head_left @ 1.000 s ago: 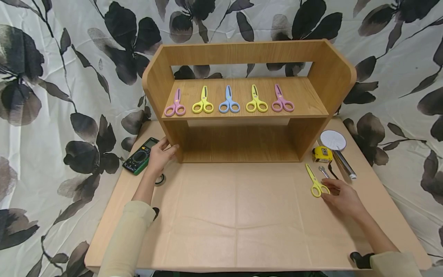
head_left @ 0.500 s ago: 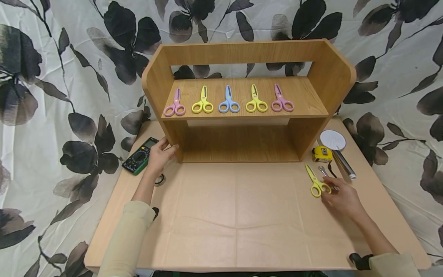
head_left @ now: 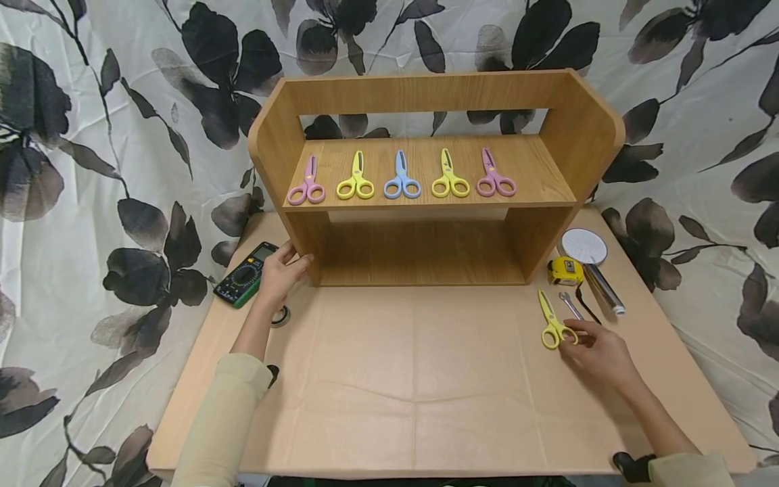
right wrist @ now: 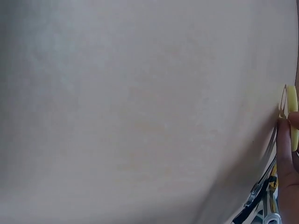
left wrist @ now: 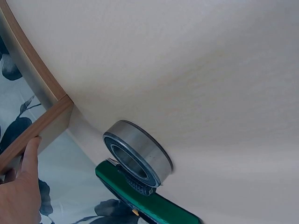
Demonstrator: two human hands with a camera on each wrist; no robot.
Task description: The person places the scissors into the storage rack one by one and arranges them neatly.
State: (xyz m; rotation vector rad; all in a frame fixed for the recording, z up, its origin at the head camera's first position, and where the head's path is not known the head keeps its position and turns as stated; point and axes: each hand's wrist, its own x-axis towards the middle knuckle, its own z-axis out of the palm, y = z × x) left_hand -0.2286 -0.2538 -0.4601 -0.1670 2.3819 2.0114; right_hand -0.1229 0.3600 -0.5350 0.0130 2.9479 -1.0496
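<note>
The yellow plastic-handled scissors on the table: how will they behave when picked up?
The yellow plastic-handled scissors look small, so probably light. They lie flat, unlikely to roll. The blades may swing open if the right hand lifts one loop only.

Before you is a tan table (head_left: 426, 379) with a wooden shelf unit (head_left: 426, 176) standing at its back. Your left hand (head_left: 281, 274) rests against the unit's lower left corner; a green multimeter (head_left: 246, 275) lies just left of that hand, and a metal bearing ring (head_left: 281, 315) just below it. Your right hand (head_left: 599, 355) touches the handles of yellow scissors (head_left: 552, 321) lying flat. Just beyond that hand lie a small wrench (head_left: 571, 306), a yellow tape measure (head_left: 566, 270), a foil roll (head_left: 602, 287) and a white disc (head_left: 584, 245). Five scissors lie in a row on the unit's upper shelf.
</note>
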